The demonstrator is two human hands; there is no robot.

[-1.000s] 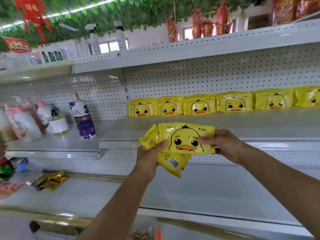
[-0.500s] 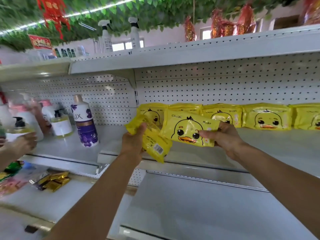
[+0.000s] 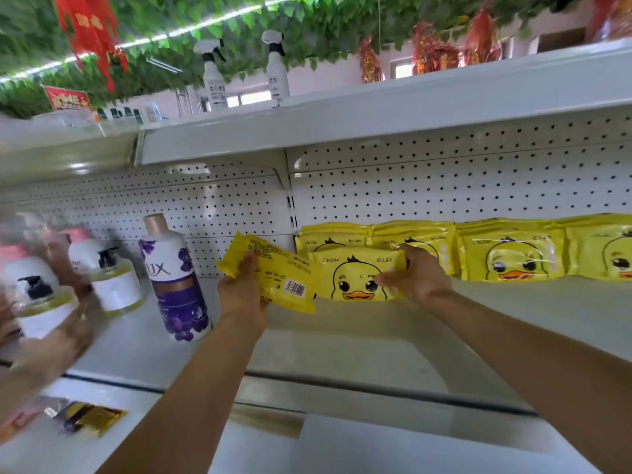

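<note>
Gripping one duck pack point(image 3: 355, 278) each, left hand point(image 3: 242, 297), right hand point(image 3: 415, 282); four stacks point(image 3: 509, 254) behind.

Blurred pump bottles point(image 3: 34, 292) at left; rightmost duck pack point(image 3: 608, 251) cut off.

Duck pack point(image 3: 355, 278) right of bottle point(image 3: 176, 280)

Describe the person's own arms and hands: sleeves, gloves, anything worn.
Both are bare. The left forearm and right forearm show no sleeve up to the frame edge. The left hand and right hand wear no gloves, and neither wrist carries a watch or band. The fingers are partly hidden, so rings cannot be ruled out.
</note>
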